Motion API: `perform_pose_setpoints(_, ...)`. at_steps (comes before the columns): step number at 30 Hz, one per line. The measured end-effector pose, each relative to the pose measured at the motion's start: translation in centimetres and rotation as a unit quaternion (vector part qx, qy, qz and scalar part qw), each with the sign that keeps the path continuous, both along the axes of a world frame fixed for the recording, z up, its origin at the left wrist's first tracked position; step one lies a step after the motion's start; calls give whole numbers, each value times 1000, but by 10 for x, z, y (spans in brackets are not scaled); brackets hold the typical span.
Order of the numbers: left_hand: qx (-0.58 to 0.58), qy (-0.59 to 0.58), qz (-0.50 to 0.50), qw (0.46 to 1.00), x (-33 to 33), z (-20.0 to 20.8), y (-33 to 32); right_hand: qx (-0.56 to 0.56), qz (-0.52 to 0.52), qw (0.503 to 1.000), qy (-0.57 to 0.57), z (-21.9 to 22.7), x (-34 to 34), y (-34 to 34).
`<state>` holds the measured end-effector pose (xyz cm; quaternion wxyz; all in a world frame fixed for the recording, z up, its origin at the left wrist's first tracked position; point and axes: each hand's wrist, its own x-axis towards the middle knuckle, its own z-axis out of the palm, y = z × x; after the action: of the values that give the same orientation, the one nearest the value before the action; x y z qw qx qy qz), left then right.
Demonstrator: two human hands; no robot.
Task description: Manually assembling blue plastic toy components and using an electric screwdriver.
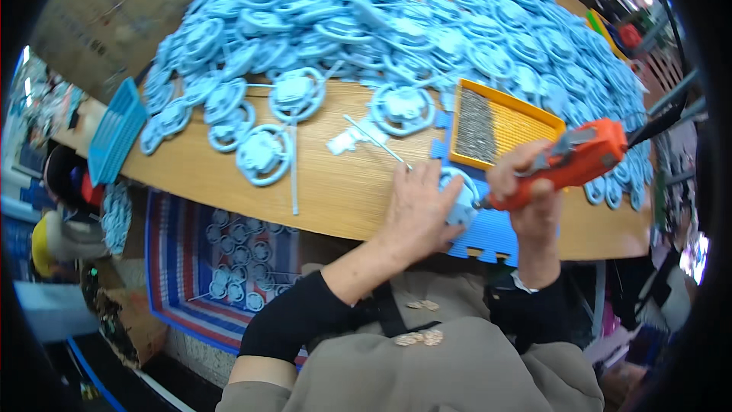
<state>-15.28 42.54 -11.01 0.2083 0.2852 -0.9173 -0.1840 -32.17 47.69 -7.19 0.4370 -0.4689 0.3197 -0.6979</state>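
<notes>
The yellow tray (526,130) sits on the table (343,210), with a patch of small metal screws (476,123) in its left part. Just on the near side of the tray, a light-blue plastic ring (462,204) lies on a blue foam mat (492,236). The left hand (418,202) holds this ring from its left side, fingers half bent and only slightly parted, thumb toward the near edge. The right hand (528,183), near the tray's close right corner, has its fingers curled around a red electric screwdriver (576,164) — its tip points at the ring's right side, though I cannot tell whether they touch. Left of the tray lie a white scrap (347,140) and several loose blue pieces (264,154); beyond it spreads a big blue heap (320,8). Far to the tray's left stands a blue basket (114,133) — and lower, a striped bag (187,278) holds more pieces.
</notes>
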Motion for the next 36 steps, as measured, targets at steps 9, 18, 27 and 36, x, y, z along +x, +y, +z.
perform_pose_setpoints(9, -66, -163, 218, 960, 192, 46, -26, -63, -107, 991, 48, 15, -29, -12)
perform_pose_setpoints(18, 28, -60, 167, 984, 217, -5, -119, -64, -208, 975, 55, -6, -55, -52)
perform_pose_setpoints(27, 94, -52, 119, 987, 88, 39, -29, -79, -282, 955, 55, -8, -102, -51)
perform_pose_setpoints(36, 15, -77, 25, 997, -14, 24, 2, -72, -312, 946, 47, -21, -117, -59)
